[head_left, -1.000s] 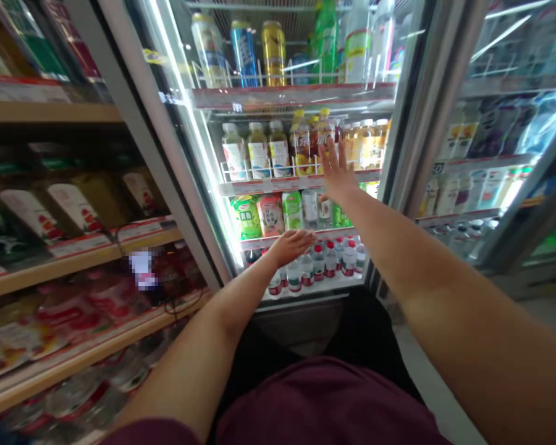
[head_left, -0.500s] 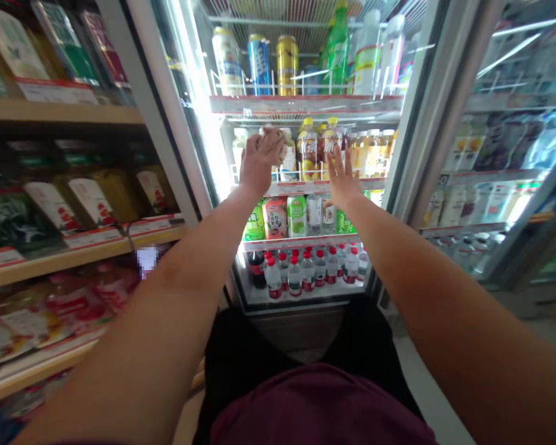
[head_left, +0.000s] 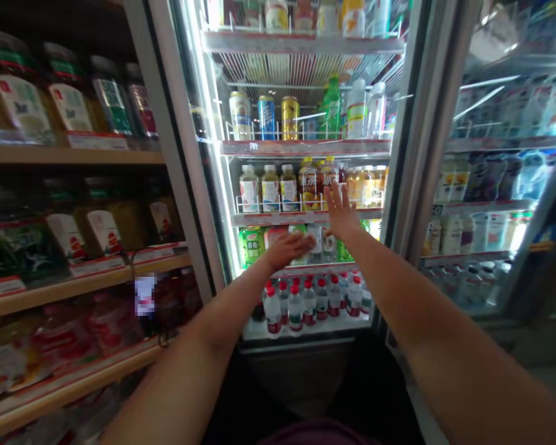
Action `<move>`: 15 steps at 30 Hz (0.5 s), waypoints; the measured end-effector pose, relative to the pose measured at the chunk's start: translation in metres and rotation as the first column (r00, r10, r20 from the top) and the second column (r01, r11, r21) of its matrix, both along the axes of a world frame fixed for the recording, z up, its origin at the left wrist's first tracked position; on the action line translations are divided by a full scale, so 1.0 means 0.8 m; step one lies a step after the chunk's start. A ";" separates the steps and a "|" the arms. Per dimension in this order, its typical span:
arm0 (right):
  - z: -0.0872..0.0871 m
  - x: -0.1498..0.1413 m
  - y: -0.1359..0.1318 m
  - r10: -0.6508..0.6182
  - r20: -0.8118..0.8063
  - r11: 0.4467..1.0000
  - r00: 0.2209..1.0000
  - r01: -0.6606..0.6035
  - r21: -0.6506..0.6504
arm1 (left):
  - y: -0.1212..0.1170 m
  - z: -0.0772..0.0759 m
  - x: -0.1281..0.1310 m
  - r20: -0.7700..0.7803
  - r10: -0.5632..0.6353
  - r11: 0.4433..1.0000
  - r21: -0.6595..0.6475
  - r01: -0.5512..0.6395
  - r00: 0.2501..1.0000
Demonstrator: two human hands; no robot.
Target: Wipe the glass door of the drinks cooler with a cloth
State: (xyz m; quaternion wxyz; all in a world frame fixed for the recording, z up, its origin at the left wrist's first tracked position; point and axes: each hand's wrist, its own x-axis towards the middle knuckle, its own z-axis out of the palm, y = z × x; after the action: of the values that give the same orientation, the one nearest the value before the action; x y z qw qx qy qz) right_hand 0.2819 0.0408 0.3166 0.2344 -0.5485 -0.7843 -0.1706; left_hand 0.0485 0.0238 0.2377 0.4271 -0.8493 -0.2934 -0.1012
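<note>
My left hand [head_left: 287,248] is open, fingers stretched out to the right, in front of the shelf of drink packs. Behind it are a green pack [head_left: 251,246] and a partly hidden pink pack [head_left: 275,235]. My right hand [head_left: 341,215] is raised with spread fingers before the brown tea bottles with yellow caps [head_left: 308,185]. Whether its fingertips touch anything, I cannot tell. Left of the tea bottles stand white-capped bottles [head_left: 269,188] behind a wire rail. Neither hand visibly holds anything.
A lit cooler's metal frame [head_left: 410,154] surrounds the shelves. Red-capped water bottles [head_left: 295,309] line the bottom; cans [head_left: 266,117] and a green bottle [head_left: 332,108] stand higher. A wooden shelf [head_left: 74,154] with large jars is on the left, and another cooler section with bottles [head_left: 479,232] on the right.
My left hand has come down from the white-capped bottles to the drink packs below. My right hand stays spread near the tea bottles. The view has tilted upward, showing a higher shelf.
</note>
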 end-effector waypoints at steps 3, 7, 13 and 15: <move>-0.001 0.001 -0.001 0.012 0.001 1.000 1.000 -0.012 0.016 | 0.007 0.100 -0.003 0.301 0.055 0.981 0.160 -0.107 0.952; -0.001 0.002 -0.002 0.027 -0.017 0.999 0.999 -0.027 0.017 | 0.008 0.190 -0.003 0.586 0.024 0.941 0.260 -0.216 0.810; -0.002 0.001 -0.001 0.032 -0.017 0.999 0.999 -0.032 0.020 | 0.005 0.124 0.014 0.449 0.078 0.968 0.179 -0.175 0.890; -0.002 0.000 -0.001 0.002 0.002 1.000 1.000 -0.002 0.010 | 0.005 0.064 0.021 0.311 0.076 0.983 0.134 -0.123 0.947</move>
State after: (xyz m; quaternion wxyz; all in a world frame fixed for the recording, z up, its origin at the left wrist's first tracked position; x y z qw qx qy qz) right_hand 0.2821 0.0402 0.3150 0.2365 -0.5461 -0.7843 -0.1750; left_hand 0.0651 0.0274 0.2893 0.4446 -0.7725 -0.3899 -0.2314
